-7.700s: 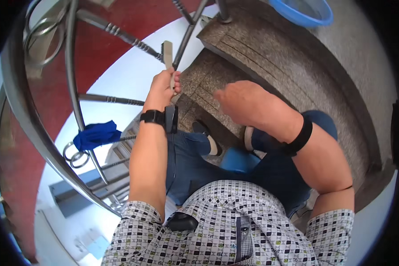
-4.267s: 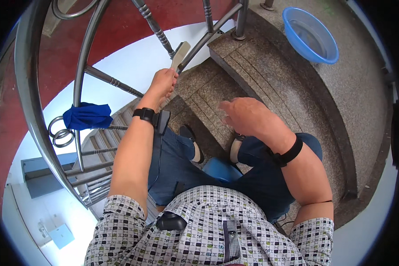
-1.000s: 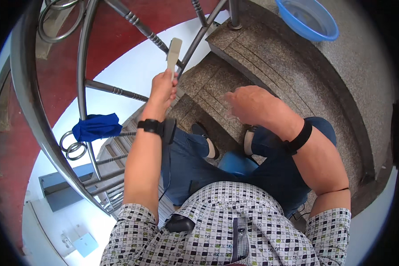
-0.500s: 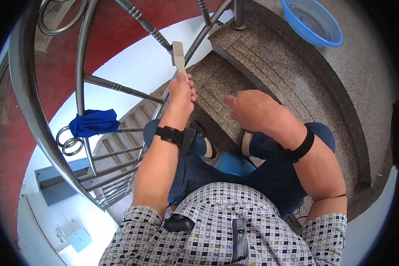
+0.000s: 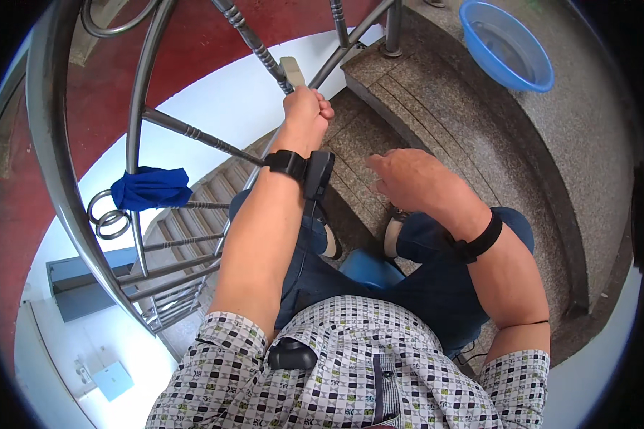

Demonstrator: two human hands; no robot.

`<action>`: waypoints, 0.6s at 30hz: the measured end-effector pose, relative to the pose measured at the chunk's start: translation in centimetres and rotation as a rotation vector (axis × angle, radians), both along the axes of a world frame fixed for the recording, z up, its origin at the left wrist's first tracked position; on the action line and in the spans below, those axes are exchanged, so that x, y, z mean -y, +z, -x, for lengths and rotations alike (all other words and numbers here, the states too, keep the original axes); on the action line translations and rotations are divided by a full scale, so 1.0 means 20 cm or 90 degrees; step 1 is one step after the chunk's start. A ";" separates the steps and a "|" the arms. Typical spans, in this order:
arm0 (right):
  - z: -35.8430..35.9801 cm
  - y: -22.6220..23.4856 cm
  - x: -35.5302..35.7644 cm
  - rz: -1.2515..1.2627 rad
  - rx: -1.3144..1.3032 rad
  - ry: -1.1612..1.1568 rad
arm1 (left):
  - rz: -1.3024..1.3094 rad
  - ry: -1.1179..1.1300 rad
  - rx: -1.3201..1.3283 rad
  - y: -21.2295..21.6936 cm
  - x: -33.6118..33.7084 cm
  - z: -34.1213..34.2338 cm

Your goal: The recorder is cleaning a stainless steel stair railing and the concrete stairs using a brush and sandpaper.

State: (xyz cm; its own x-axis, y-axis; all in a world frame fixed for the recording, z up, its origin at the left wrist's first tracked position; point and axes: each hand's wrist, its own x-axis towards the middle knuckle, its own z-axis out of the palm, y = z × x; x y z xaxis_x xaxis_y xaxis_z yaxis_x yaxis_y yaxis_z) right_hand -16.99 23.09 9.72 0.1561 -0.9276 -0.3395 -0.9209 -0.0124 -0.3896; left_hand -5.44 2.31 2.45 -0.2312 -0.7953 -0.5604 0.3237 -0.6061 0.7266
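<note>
My left hand [image 5: 307,118] is closed round the handle of a beige brush [image 5: 291,71], stretched out toward a metal railing post [image 5: 254,44]. The brush head is at the lower part of that post; its bristles are hidden, and I cannot tell whether they touch the metal. My right hand [image 5: 411,175] hangs palm down above my right knee. Its fingers are loosely bent and a little apart, and nothing shows in them.
A blue cloth [image 5: 152,188] hangs over the lower railing on the left. The blue basin [image 5: 504,46] stands on the upper floor at the far right. Curved stone steps [image 5: 444,107] run before me; below me is a blue stool [image 5: 371,270]. More stairs [image 5: 186,227] descend beyond the railing.
My left hand has moved farther away and slightly right with the brush, up along the railing post. My right hand has barely moved. The view has shifted slightly.
</note>
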 end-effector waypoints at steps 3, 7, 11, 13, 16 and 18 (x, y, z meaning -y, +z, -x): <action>0.01 -0.01 -0.02 0.034 0.010 0.015 | 0.025 -0.008 0.039 -0.04 -0.08 -0.02; 0.01 0.01 -0.02 0.017 0.012 0.012 | 0.057 0.003 0.085 -0.08 -0.26 -0.05; 0.00 0.01 -0.01 0.017 0.015 0.011 | 0.041 0.046 0.073 -0.07 -0.33 -0.02; 0.01 0.02 -0.01 0.004 0.011 0.011 | 0.046 0.057 0.053 -0.06 -0.28 0.00; 0.01 0.01 0.00 0.007 0.010 0.014 | 0.070 0.033 0.033 -0.03 -0.19 0.02; 0.01 0.01 0.00 -0.002 -0.002 -0.003 | 0.059 0.052 0.034 -0.02 -0.11 0.04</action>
